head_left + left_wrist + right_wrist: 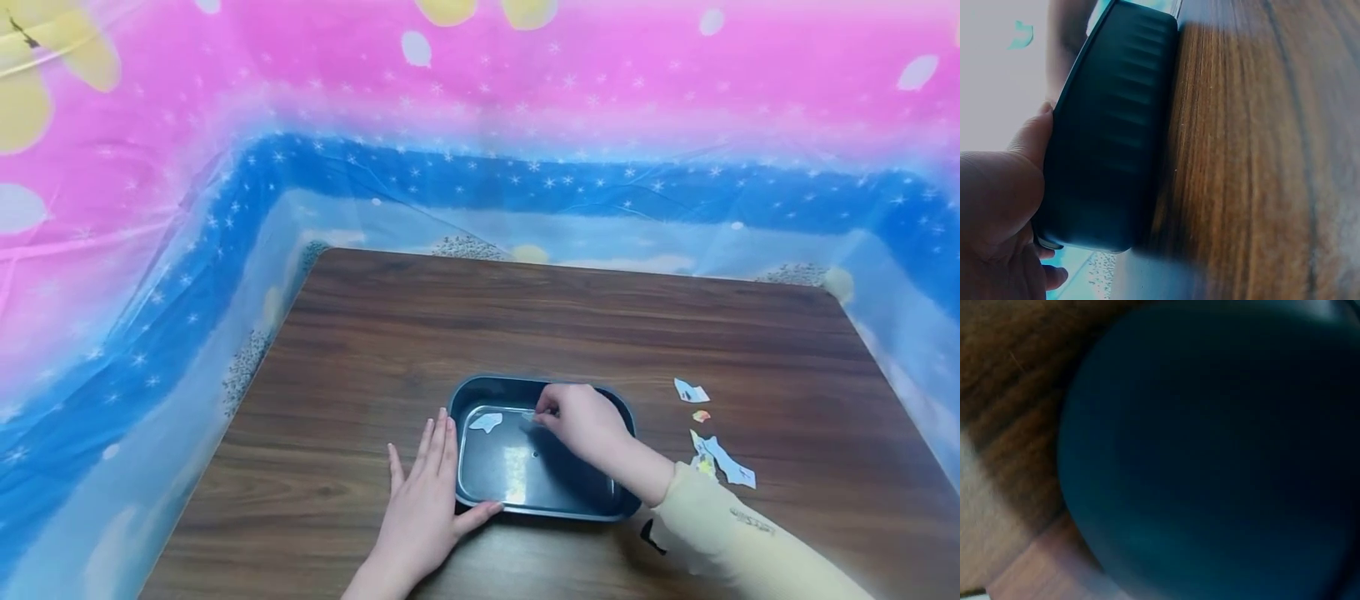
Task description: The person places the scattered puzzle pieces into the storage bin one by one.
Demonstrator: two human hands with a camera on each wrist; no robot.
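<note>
A dark blue-green plastic tray (pixel 480 479) lies on the wooden table. My left hand (pixel 420 512) rests against its near left corner, fingers straight along the left side and thumb at the front rim. The left wrist view shows that thumb (pixel 1034 137) on the rim of the ribbed tray wall. Inside the tray, my right hand (pixel 588 421) pinches a small scrap of paper (pixel 528 416) just over the floor. Another torn paper piece (pixel 487 422) lies at the tray's far left. Only the blurred tray wall (pixel 1179 456) fills most of the right wrist view.
Right of the tray, several torn paper scraps lie on the table: a white one (pixel 691 391), a small reddish one (pixel 701 416), a long white one (pixel 733 465) and a yellowish one (pixel 703 460). A printed cloth (pixel 480 183) hangs behind and around the table (pixel 360 333).
</note>
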